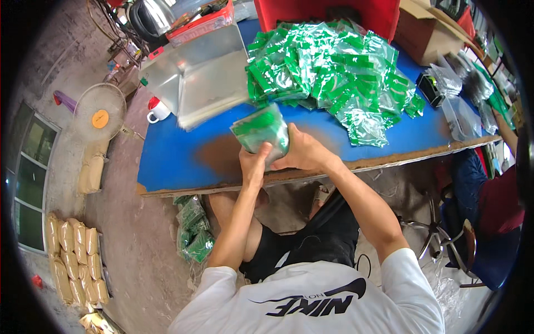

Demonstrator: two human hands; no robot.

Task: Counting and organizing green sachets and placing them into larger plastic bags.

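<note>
Over the front edge of the blue table, I hold a stack of green-and-transparent plastic packets [261, 129] between both hands. My left hand [255, 162] is closed on the near left side of the stack, its thumb lying across the front. From the right, my right hand [305, 149] wraps its fingers around the stack's other side. Motion blurs the stack a little. Just beyond, a large heap of similar green packets [334, 69] covers the far middle of the table and spills from a red bin [272, 12].
A metal tray [208, 83] and a white mug with a red top [158, 109] stand at left on the blue table [167, 161]. A cardboard box [425, 28] and clear plastic container [461, 118] lie right. More green packets [194, 228] rest on the floor; a fan [100, 114] stands left.
</note>
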